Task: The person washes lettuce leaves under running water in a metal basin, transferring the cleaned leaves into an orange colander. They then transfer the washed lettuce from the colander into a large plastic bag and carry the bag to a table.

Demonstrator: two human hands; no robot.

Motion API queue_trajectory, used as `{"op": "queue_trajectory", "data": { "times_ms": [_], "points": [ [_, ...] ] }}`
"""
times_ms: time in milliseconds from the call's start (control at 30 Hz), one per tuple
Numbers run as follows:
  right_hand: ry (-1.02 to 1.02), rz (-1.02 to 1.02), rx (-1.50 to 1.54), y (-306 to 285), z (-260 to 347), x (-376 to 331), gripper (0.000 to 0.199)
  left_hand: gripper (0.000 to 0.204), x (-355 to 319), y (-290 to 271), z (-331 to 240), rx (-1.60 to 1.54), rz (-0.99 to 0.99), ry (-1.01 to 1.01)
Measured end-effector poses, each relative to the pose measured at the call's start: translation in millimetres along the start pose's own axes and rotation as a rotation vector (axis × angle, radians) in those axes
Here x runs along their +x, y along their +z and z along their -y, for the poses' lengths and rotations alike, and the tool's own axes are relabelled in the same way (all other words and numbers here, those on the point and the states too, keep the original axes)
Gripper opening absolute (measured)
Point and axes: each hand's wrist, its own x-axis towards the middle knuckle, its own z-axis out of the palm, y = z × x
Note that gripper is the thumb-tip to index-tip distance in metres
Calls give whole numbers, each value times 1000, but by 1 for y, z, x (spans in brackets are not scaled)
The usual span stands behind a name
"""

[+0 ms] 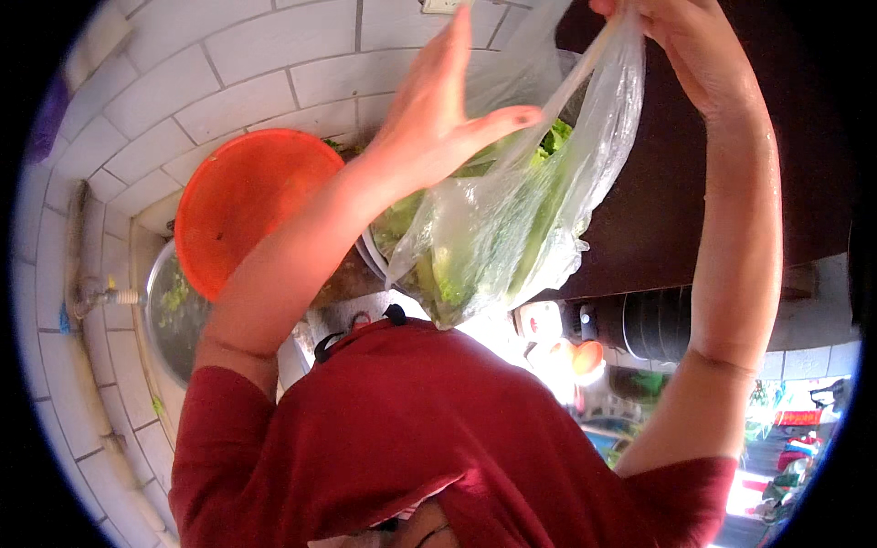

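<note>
A clear plastic bag [548, 237] with green leafy vegetables [448, 279] inside hangs in front of me. Up at the top, my right hand [671, 27] is closed on the bag's gathered upper edge. My left hand [434, 114] is open, its fingers stretched out and its thumb spread toward the bag's left side; whether the thumb touches the plastic I cannot tell. Brighter leaves [554, 137] show near the bag's upper part. Behind the bag's lower left is the pale rim of a bowl [371, 256], mostly hidden.
A round orange-red basin [247, 196] stands left of my left forearm. Below it, a metal basin [164, 320] holds bits of green leaf. White tiled wall [265, 55] runs behind and along the left, with a pipe [78, 274]. A dark brown surface [658, 201] lies to the right.
</note>
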Motion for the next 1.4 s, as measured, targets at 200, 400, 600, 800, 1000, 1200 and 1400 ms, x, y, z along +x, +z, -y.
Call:
{"op": "queue_trajectory", "data": {
  "times_ms": [200,400,600,800,1000,1200,1400],
  "points": [
    [80,-124,-223,-8,7,-7,19,43,52,16,-6,-290,293,-120],
    [225,-81,-347,-31,-16,-11,13,43,59,18,25,-941,215,-669],
    [211,-198,-506,5,-2,22,23,64,64,3,35,-813,605,-409],
    [111,-140,-76,-8,-28,31,24,41,47,11,10,-808,824,-371],
    [111,1,-413,-27,-27,28,22,67,58,-3,62,-822,553,-593],
    [-318,253,-569,68,-37,42,39,84,61,2,14,-461,563,-48],
    [-81,97,-344,63,-45,38,48,54,77,-12,-2,-743,628,-489]
  ]
}}
